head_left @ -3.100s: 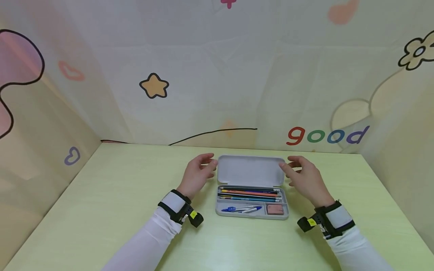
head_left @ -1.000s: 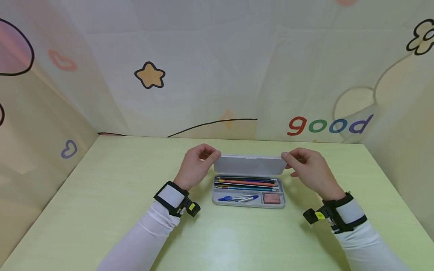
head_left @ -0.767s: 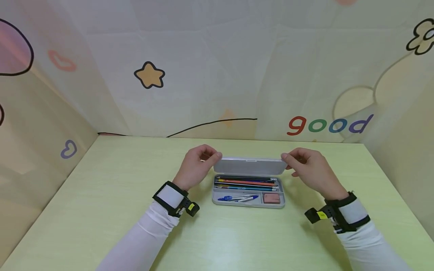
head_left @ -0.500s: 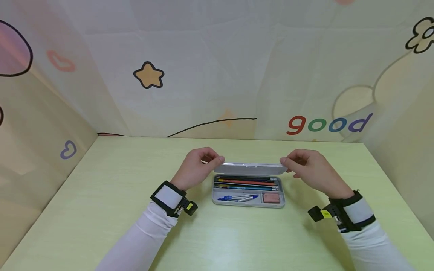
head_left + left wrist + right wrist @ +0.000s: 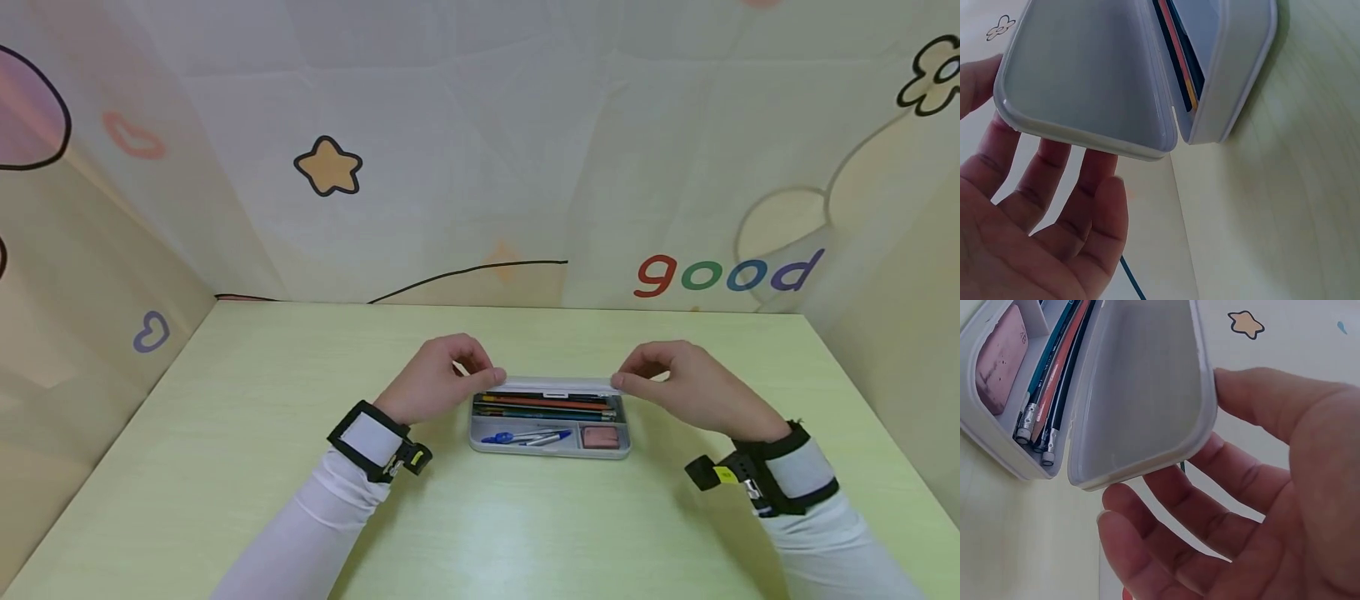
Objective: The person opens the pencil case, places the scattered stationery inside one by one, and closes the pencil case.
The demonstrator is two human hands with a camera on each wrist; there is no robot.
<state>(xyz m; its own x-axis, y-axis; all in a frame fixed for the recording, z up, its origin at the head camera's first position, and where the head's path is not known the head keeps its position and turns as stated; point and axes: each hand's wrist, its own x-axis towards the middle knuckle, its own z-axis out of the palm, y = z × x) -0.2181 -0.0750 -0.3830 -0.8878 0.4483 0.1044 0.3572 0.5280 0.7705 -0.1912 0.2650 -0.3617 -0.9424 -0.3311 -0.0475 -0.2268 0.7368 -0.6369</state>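
Note:
A light grey pencil case [image 5: 551, 454] lies on the table, its hinged lid [image 5: 557, 385] tilted part way down over the back compartment. My left hand [image 5: 431, 383] pinches the lid's left corner, thumb on the near edge. At the right corner, my right hand [image 5: 697, 392] pinches the lid likewise. Several pencils [image 5: 543, 407] fill the back compartment, partly covered by the lid. In front lie blue-and-silver writing tools [image 5: 525, 437] and a pink eraser [image 5: 601, 437] in its own section. Both wrist views show the lid's inner face [image 5: 1085, 75] with fingers at its edge.
The pale yellow-green table [image 5: 247, 417] extends around the case. A printed cloth backdrop [image 5: 450, 167] with a star and the word "good" stands behind and at both sides.
Both hands moved from beside the raised lid to grip its corners. They have since swung it forward and down toward the case, which now hides some of the pencils.

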